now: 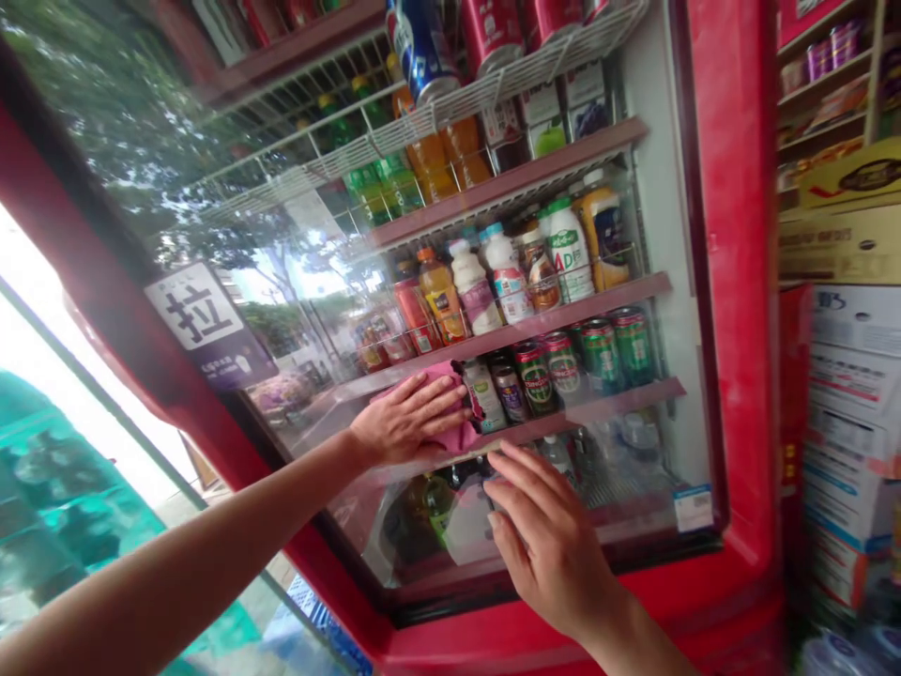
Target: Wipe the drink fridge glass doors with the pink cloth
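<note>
My left hand (412,413) lies over a pink cloth (461,437), its fingers extended, and holds it pressed against the fridge's glass door (330,507). Part of the cloth is hidden under the palm. To the lower right, my right hand (542,545) is raised in front of the lower glass with fingers apart and slightly bent. Nothing is in it. Whether its fingertips touch the glass, I cannot tell. Behind the pane, beer cans (536,377) stand in a row on the shelf level with the cloth.
A red frame (732,282) surrounds the door, with a white-and-purple sign (211,319) on its left side. Bottles (503,272) and cans fill the shelves inside. Stacked cartons (855,376) stand at right. Teal-wrapped packs (63,488) are at left. Trees reflect in the glass.
</note>
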`<state>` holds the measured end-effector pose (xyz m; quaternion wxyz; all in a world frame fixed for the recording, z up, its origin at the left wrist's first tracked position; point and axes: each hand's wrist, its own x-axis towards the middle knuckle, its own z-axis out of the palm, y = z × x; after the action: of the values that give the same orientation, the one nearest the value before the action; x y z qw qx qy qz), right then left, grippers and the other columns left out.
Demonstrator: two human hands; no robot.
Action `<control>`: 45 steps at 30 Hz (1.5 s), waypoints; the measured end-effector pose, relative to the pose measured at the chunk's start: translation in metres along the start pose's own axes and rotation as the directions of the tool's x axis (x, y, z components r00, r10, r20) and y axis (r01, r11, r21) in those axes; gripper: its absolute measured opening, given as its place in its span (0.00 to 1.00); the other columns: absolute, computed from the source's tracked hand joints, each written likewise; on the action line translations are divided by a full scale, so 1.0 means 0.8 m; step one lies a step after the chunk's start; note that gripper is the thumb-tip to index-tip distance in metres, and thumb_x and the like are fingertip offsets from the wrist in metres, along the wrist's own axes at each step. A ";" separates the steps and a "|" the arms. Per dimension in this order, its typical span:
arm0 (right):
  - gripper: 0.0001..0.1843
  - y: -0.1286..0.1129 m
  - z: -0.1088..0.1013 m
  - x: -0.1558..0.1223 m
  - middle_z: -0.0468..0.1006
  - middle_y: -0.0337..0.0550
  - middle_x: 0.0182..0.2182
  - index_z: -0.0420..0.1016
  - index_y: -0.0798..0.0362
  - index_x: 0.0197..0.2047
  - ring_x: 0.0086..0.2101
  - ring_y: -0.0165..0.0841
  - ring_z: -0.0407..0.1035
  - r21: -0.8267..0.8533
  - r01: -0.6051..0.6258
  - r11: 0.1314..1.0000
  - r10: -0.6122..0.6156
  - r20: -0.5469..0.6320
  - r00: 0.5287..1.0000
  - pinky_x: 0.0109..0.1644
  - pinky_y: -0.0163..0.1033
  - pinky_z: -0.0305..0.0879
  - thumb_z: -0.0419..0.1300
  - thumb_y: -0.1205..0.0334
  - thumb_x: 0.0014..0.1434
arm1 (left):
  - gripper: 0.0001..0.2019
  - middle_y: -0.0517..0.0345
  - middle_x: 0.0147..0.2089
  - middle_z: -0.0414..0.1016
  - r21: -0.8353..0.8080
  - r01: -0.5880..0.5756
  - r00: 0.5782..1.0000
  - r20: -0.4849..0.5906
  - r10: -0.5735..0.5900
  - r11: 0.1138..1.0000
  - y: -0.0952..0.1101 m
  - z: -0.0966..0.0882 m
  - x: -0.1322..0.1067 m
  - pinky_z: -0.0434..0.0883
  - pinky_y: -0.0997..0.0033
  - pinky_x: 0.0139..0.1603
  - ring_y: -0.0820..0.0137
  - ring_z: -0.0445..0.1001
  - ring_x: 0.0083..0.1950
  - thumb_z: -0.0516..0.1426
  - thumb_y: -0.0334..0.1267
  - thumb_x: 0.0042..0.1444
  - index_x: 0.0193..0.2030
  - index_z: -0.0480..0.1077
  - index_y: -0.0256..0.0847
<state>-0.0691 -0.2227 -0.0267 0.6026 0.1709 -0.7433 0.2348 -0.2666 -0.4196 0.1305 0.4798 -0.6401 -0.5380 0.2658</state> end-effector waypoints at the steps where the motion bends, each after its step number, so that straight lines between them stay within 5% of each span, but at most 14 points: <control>1: 0.13 -0.001 -0.001 0.000 0.85 0.58 0.59 0.79 0.55 0.56 0.66 0.49 0.76 0.003 0.000 1.000 0.000 0.006 1.000 0.67 0.59 0.81 0.58 0.69 0.72 | 0.39 0.56 0.83 0.64 0.000 -0.007 1.000 0.010 0.007 1.000 -0.024 -0.007 0.006 0.44 0.51 0.90 0.60 0.54 0.88 0.57 0.65 0.69 0.82 0.61 0.54; 6: 0.12 0.004 -0.008 -0.001 0.86 0.57 0.58 0.79 0.54 0.55 0.63 0.49 0.79 0.011 -0.032 0.999 0.032 0.024 0.999 0.65 0.59 0.83 0.58 0.70 0.72 | 0.48 0.48 0.89 0.42 -0.019 0.347 0.936 -0.047 -0.348 0.938 -0.142 -0.049 0.083 0.43 0.37 0.89 0.46 0.41 0.89 0.58 0.66 0.67 0.86 0.50 0.49; 9: 0.12 0.008 -0.011 -0.001 0.86 0.56 0.58 0.79 0.53 0.55 0.63 0.49 0.79 0.011 -0.054 0.998 0.054 0.024 0.998 0.65 0.59 0.83 0.58 0.69 0.73 | 0.46 0.58 0.90 0.32 -0.043 0.652 0.747 -0.129 -0.652 0.757 -0.173 -0.060 0.145 0.36 0.40 0.90 0.50 0.32 0.91 0.53 0.67 0.69 0.87 0.47 0.50; 12: 0.13 0.008 -0.013 -0.002 0.86 0.56 0.58 0.79 0.53 0.56 0.63 0.48 0.79 0.012 -0.067 0.998 0.067 0.016 0.998 0.65 0.58 0.83 0.58 0.69 0.73 | 0.47 0.53 0.91 0.29 -0.057 0.796 0.582 -0.201 -0.788 0.603 -0.154 -0.050 0.187 0.33 0.40 0.90 0.51 0.28 0.91 0.50 0.66 0.70 0.87 0.45 0.43; 14: 0.13 0.007 -0.014 -0.003 0.86 0.56 0.58 0.79 0.53 0.56 0.63 0.48 0.79 0.016 -0.071 0.997 0.070 0.016 0.997 0.65 0.58 0.83 0.58 0.70 0.72 | 0.48 0.44 0.90 0.30 -0.039 0.732 0.665 -0.177 -0.726 0.680 -0.117 -0.037 0.190 0.34 0.36 0.89 0.46 0.29 0.90 0.51 0.66 0.71 0.87 0.45 0.39; 17: 0.13 0.004 -0.017 -0.006 0.87 0.55 0.56 0.79 0.53 0.55 0.61 0.48 0.80 0.029 -0.073 0.997 0.072 0.029 0.997 0.64 0.59 0.83 0.58 0.70 0.71 | 0.47 0.39 0.90 0.37 -0.009 0.420 0.907 -0.032 -0.420 0.907 -0.044 -0.012 0.160 0.40 0.33 0.88 0.41 0.36 0.90 0.55 0.64 0.70 0.86 0.48 0.40; 20: 0.13 0.003 -0.021 -0.009 0.87 0.54 0.55 0.79 0.53 0.55 0.57 0.48 0.82 0.036 -0.077 0.996 0.075 0.054 0.996 0.63 0.59 0.84 0.58 0.70 0.71 | 0.42 0.40 0.87 0.52 -0.015 0.105 0.994 0.025 -0.105 0.994 0.012 0.009 0.115 0.44 0.36 0.88 0.44 0.49 0.88 0.57 0.61 0.71 0.84 0.57 0.42; 25: 0.13 0.008 -0.032 -0.013 0.88 0.51 0.54 0.79 0.52 0.54 0.55 0.47 0.83 0.055 -0.100 0.993 0.097 0.067 0.993 0.62 0.59 0.85 0.59 0.71 0.70 | 0.38 0.55 0.83 0.63 -0.044 -0.114 0.993 0.035 0.116 0.992 -0.004 0.010 0.101 0.44 0.51 0.89 0.58 0.59 0.86 0.56 0.65 0.70 0.81 0.64 0.52; 31: 0.12 0.017 -0.040 -0.016 0.88 0.50 0.52 0.80 0.51 0.53 0.52 0.46 0.84 0.064 -0.177 0.982 0.169 0.118 0.979 0.61 0.58 0.85 0.60 0.70 0.70 | 0.47 0.42 0.89 0.42 -0.011 0.215 0.976 -0.032 -0.215 0.977 -0.137 -0.038 0.198 0.40 0.36 0.89 0.44 0.40 0.90 0.56 0.66 0.69 0.86 0.51 0.41; 34: 0.12 0.020 -0.039 -0.018 0.88 0.50 0.52 0.80 0.50 0.53 0.52 0.45 0.84 0.067 -0.194 0.979 0.183 0.146 0.972 0.61 0.56 0.84 0.60 0.70 0.70 | 0.50 0.54 0.91 0.33 -0.053 0.527 0.841 -0.108 -0.530 0.848 -0.182 -0.051 0.261 0.34 0.37 0.89 0.46 0.33 0.91 0.55 0.69 0.66 0.87 0.47 0.44; 37: 0.13 0.022 -0.041 -0.018 0.88 0.50 0.52 0.80 0.51 0.53 0.53 0.45 0.83 0.065 -0.202 0.977 0.190 0.148 0.970 0.63 0.57 0.83 0.61 0.71 0.70 | 0.49 0.62 0.91 0.30 -0.120 0.711 0.666 -0.201 -0.718 0.693 -0.170 -0.046 0.303 0.29 0.38 0.89 0.49 0.28 0.91 0.54 0.66 0.67 0.87 0.44 0.47; 40: 0.13 0.024 -0.047 -0.016 0.88 0.50 0.53 0.81 0.52 0.54 0.54 0.45 0.83 0.064 -0.195 0.979 0.187 0.112 0.976 0.64 0.56 0.83 0.61 0.71 0.69 | 0.49 0.51 0.91 0.33 -0.135 0.590 0.777 -0.175 -0.605 0.796 -0.106 -0.025 0.307 0.31 0.35 0.89 0.44 0.31 0.91 0.55 0.64 0.68 0.87 0.46 0.43; 42: 0.13 0.025 -0.053 -0.013 0.88 0.50 0.53 0.81 0.52 0.53 0.55 0.45 0.83 0.066 -0.190 0.980 0.185 0.080 0.980 0.64 0.56 0.83 0.60 0.71 0.69 | 0.49 0.43 0.90 0.37 -0.103 0.397 0.909 -0.092 -0.406 0.912 -0.052 -0.007 0.291 0.37 0.32 0.88 0.41 0.37 0.90 0.57 0.63 0.68 0.87 0.48 0.41; 45: 0.13 0.029 -0.064 -0.010 0.88 0.50 0.52 0.81 0.52 0.52 0.55 0.44 0.82 0.057 -0.196 0.979 0.194 0.042 0.980 0.63 0.55 0.83 0.60 0.71 0.70 | 0.46 0.40 0.88 0.47 -0.083 0.069 0.998 0.015 -0.068 0.994 0.004 0.015 0.261 0.43 0.35 0.88 0.42 0.47 0.89 0.58 0.62 0.68 0.85 0.54 0.40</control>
<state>-0.0381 -0.1756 -0.0294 0.5577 0.1196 -0.7598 0.3120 -0.2167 -0.2185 0.1596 0.4581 -0.6391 -0.5733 0.2303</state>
